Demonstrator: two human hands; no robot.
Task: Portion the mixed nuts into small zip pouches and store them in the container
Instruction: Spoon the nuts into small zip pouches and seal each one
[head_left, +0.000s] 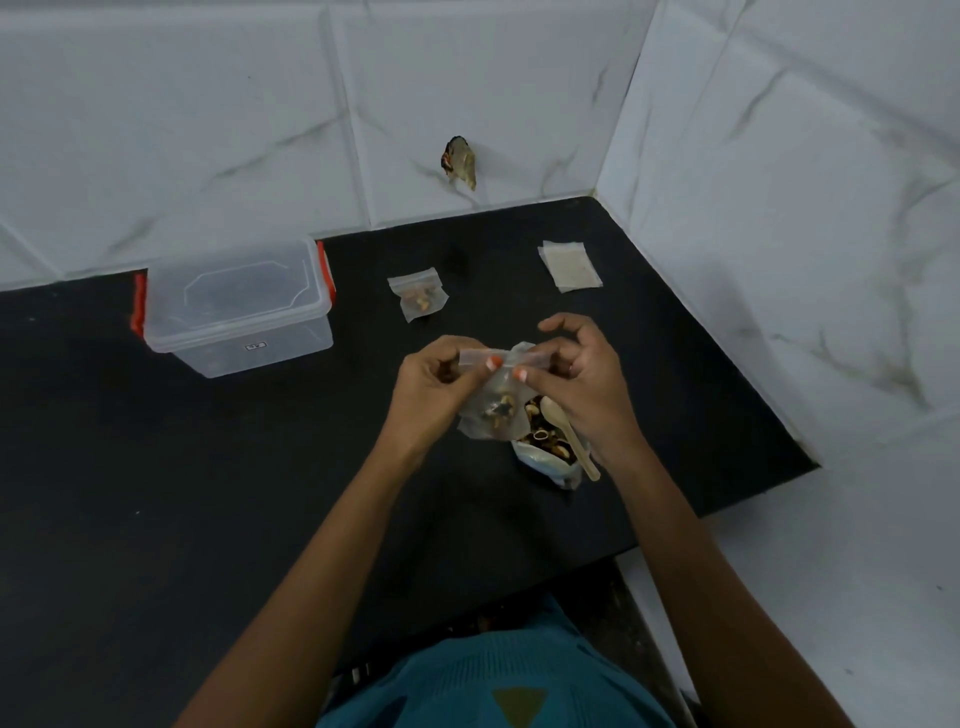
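Above the black countertop (208, 493), both hands hold a small clear zip pouch (493, 410) with a few nuts at its bottom. Left hand (434, 387) pinches the pouch's top strip between thumb and fingers at its left end; right hand (582, 374) pinches the same strip at its right end, other fingers loosely curled. Just below sits the open bag of mixed nuts (550, 449) with a wooden spoon (566, 431) in it. Farther back lie a filled pouch (418, 296), a stack of empty pouches (570, 266) and the lidded clear container (236, 306).
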